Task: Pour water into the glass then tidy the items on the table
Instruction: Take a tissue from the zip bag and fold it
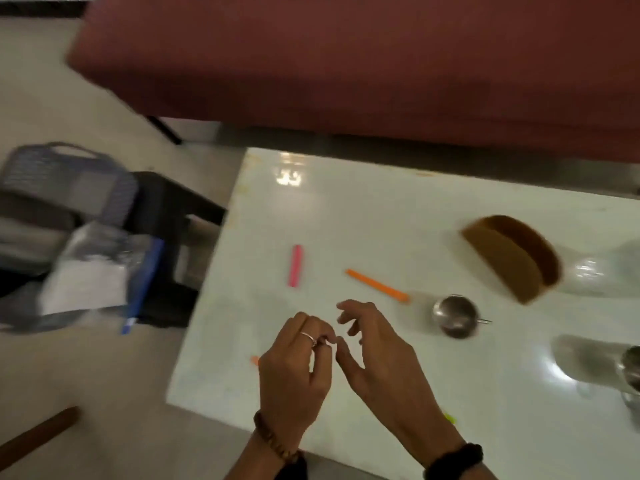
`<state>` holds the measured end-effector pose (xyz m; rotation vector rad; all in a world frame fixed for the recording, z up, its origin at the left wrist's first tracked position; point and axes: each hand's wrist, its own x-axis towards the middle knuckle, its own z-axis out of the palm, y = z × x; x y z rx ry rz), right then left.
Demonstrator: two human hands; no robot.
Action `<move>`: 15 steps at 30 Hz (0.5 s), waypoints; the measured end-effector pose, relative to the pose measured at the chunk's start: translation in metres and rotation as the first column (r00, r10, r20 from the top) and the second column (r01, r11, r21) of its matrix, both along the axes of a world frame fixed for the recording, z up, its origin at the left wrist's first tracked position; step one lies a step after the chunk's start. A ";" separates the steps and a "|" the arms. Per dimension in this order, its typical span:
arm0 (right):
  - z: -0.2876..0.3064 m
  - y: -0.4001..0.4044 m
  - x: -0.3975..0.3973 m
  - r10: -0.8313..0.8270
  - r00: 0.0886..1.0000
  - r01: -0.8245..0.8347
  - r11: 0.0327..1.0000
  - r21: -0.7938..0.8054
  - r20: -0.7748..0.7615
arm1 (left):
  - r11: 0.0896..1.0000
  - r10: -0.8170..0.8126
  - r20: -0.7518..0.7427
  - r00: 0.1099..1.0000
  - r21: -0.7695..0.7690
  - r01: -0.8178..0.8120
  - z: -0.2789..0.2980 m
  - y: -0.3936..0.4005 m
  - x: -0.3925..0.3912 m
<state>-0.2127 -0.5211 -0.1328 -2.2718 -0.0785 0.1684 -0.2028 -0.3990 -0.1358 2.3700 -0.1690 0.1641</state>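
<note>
Head view: both hands, left (294,368) and right (377,351), are held over the surface (381,209) with grips apart and empty; pink stick (295,265) and orange stick (377,285) are untidied, and pouring cannot be judged.

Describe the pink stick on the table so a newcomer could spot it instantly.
Start at the glossy white table in front of the dark red sofa. On its left half, beyond the person's two hands, lies the pink stick, pointing almost straight away from the camera. The orange stick to its right is longer and lies diagonally; the pink one is shorter and nearer the table's left edge.
</note>
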 end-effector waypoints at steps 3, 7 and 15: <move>-0.002 0.101 0.027 0.204 0.978 -0.202 0.978 -0.059 0.042 | 0.976 0.084 0.081 0.993 0.196 -0.098 0.003 0.118 0.011; -0.017 0.226 0.072 0.448 0.887 -0.418 0.882 -0.219 0.111 | 0.812 0.093 0.040 0.995 0.576 -0.099 -0.006 0.274 0.036; -0.064 0.347 0.129 0.662 0.739 -0.477 0.647 -0.595 0.128 | 0.526 -0.068 -0.212 0.975 0.822 0.216 -0.042 0.414 0.082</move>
